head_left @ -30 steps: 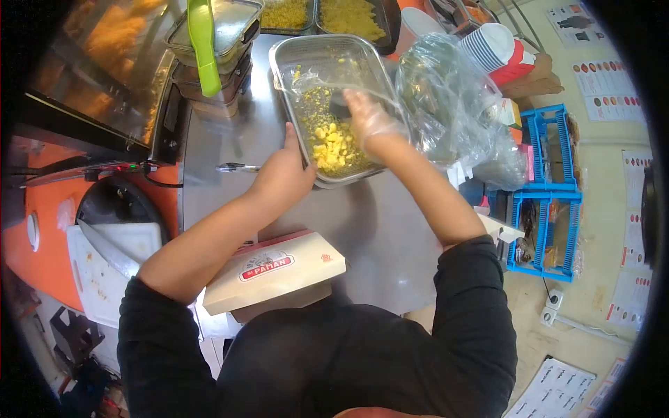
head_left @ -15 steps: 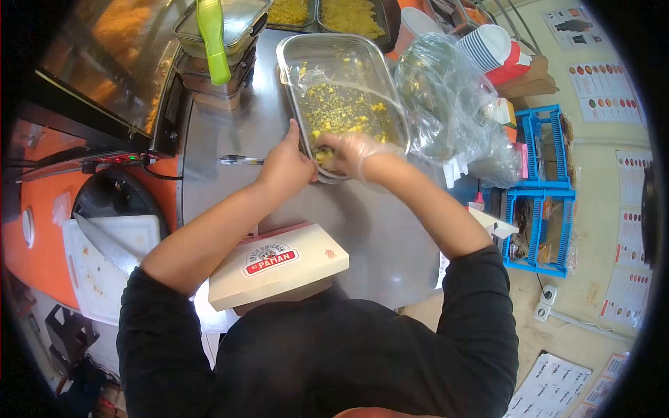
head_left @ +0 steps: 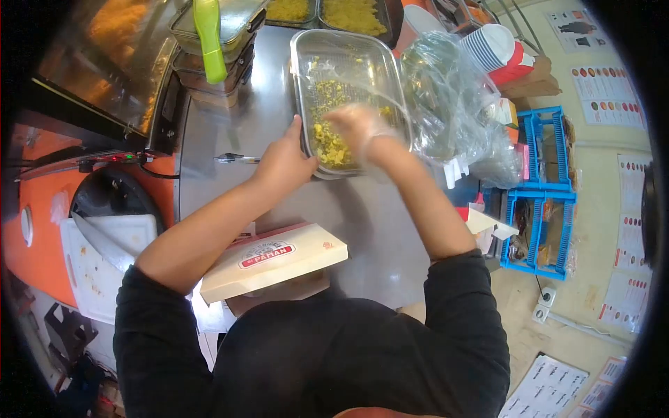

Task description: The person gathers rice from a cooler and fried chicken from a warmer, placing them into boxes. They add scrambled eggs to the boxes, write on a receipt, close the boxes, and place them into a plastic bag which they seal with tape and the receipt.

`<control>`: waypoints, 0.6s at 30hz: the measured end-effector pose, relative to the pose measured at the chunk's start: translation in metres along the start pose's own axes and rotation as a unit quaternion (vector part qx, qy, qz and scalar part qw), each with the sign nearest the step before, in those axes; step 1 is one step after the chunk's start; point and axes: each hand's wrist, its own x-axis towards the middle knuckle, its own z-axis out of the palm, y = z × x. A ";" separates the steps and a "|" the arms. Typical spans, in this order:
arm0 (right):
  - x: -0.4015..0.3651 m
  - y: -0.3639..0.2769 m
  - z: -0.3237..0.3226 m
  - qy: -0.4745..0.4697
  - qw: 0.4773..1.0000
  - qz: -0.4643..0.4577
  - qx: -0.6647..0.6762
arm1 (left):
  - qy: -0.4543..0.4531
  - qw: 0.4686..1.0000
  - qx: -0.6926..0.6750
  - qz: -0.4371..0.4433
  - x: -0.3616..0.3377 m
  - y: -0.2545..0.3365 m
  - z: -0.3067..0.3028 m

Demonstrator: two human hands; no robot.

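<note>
A clear rectangular container (head_left: pixel 300 76) holds yellow crumbly food (head_left: pixel 332 148), heaped at its near left corner. My left hand (head_left: pixel 284 159) grips the container's near left wall, thumb up along the side. Over the food, inside the container's outline, my right hand (head_left: pixel 359 129) wears a thin clear glove and is smeared by motion; its fingers are blurred, and whether they hold anything is hidden.
A printed cardboard box (head_left: pixel 279 259) lies at the near edge. Left are a pen (head_left: pixel 237 159), stacked tubs (head_left: pixel 212 73), and a knife (head_left: pixel 101 240) on a white board (head_left: pixel 104 285). Right are a plastic bag (head_left: pixel 446 90), cups (head_left: pixel 489 45) and blue baskets (head_left: pixel 536 230).
My right hand has lifted and moved up and right from the near corner, uncovering the yellow food there. The container has shifted slightly right.
</note>
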 end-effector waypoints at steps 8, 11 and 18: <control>-0.028 -0.006 -0.008 -0.190 0.976 0.003 -0.109 | 0.047 0.998 0.014 0.049 0.005 -0.013 0.009; -0.024 0.010 0.036 -0.158 0.964 0.204 -0.063 | 0.046 0.998 -0.004 0.047 0.001 -0.011 0.011; -0.019 -0.037 0.027 -0.152 0.958 0.242 0.023 | 0.070 0.996 -0.025 0.051 -0.006 -0.014 0.020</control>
